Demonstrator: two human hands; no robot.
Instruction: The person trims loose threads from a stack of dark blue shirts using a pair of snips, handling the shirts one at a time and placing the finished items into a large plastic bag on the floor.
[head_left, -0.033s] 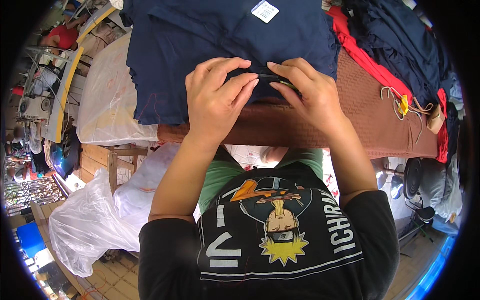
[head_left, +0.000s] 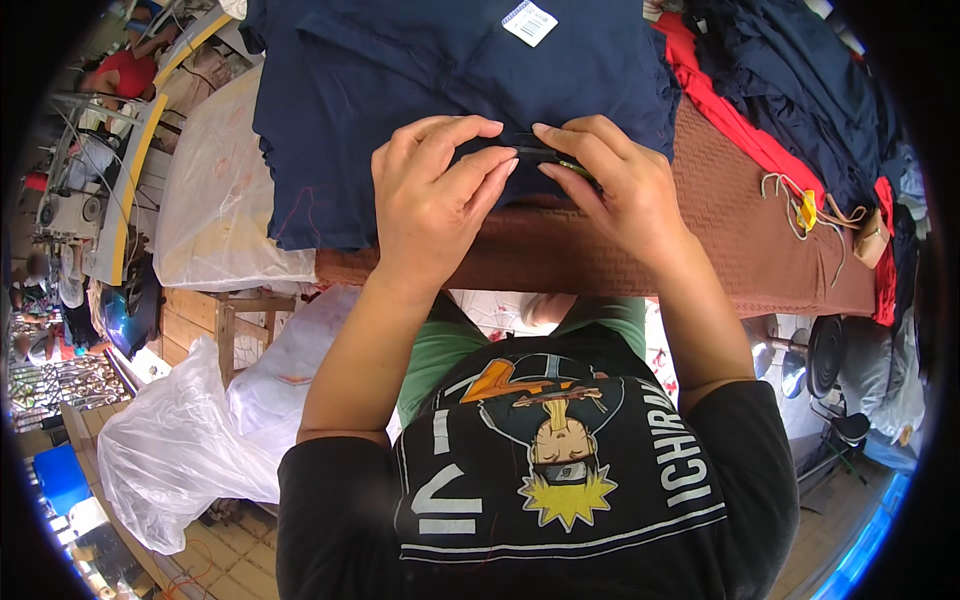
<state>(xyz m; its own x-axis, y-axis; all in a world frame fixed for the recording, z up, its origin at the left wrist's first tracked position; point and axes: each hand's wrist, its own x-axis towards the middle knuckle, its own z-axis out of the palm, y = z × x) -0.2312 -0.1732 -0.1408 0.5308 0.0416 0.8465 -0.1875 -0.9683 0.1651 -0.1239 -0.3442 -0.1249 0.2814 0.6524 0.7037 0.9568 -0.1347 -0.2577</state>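
Observation:
A navy blue garment (head_left: 400,75) lies spread on the table in front of me, its near edge raised between my hands. My left hand (head_left: 432,185) is closed, pinching the dark cloth between thumb and fingertips. Close by on the right, my right hand (head_left: 615,175) is closed around what look like small thread snips (head_left: 572,164). A yellow-green strip of them shows under the fingers, and the slim dark front end points toward the left fingertips. Most of the tool is hidden by my hand. A white tag (head_left: 529,23) lies on the garment's far part.
Brown textured cloth (head_left: 760,220) covers the table. To the right lie a red strip of fabric (head_left: 740,120), more dark garments (head_left: 800,80) and a cord (head_left: 835,235). Clear plastic (head_left: 215,190) covers something on the left. Beyond it, a person in red (head_left: 128,72) is near machines.

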